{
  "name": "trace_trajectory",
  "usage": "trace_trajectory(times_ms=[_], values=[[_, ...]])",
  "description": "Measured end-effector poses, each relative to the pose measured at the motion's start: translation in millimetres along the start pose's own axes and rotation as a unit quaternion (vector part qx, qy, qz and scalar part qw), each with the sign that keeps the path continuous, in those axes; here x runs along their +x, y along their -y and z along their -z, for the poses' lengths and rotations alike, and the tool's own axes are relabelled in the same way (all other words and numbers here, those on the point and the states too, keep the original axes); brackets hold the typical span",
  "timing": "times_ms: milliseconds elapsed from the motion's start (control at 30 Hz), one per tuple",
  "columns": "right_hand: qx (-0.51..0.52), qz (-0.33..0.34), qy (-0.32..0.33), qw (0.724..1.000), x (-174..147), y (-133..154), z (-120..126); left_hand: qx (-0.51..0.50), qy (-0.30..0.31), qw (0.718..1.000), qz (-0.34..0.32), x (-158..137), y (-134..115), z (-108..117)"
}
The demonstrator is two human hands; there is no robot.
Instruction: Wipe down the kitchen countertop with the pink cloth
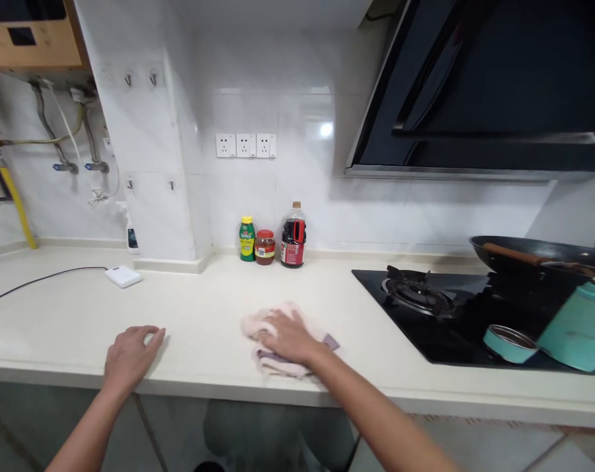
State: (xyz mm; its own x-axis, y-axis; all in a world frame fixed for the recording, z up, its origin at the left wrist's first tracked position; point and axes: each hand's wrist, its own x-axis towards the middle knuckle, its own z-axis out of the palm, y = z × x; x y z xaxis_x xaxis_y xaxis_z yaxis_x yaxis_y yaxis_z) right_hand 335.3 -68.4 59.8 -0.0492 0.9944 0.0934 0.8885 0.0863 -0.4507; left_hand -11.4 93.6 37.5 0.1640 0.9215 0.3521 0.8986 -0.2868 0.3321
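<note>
My right hand (290, 337) presses down on a crumpled pale pink cloth (297, 316) that lies on the cream countertop (199, 308). The cloth is slightly blurred, and a greyish-purple edge sticks out beside my wrist. My left hand (133, 357) rests near the counter's front edge, to the left of the cloth. It holds nothing; the thumb stands a little apart from the loosely bent fingers.
Against the back wall stand a green squeeze bottle (247, 239), a red-lidded jar (265, 248) and a dark sauce bottle (293, 237). A white box (123, 276) with a cable lies left. Rightward are a gas stove (455, 334), a wok (538, 252) and a turquoise canister (580, 324).
</note>
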Motion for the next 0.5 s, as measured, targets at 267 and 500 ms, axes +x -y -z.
trace_trajectory(times_ms=[267,500], values=[[-0.052,-0.207,-0.143,0.966,-185.1,-136.2,28.0,0.034,0.019,0.999,0.011,-2.3,-6.9,4.0],[-0.154,-0.214,-0.255,0.93,-294.7,-211.1,3.9,0.049,0.025,0.998,0.002,-4.5,-12.8,3.7]])
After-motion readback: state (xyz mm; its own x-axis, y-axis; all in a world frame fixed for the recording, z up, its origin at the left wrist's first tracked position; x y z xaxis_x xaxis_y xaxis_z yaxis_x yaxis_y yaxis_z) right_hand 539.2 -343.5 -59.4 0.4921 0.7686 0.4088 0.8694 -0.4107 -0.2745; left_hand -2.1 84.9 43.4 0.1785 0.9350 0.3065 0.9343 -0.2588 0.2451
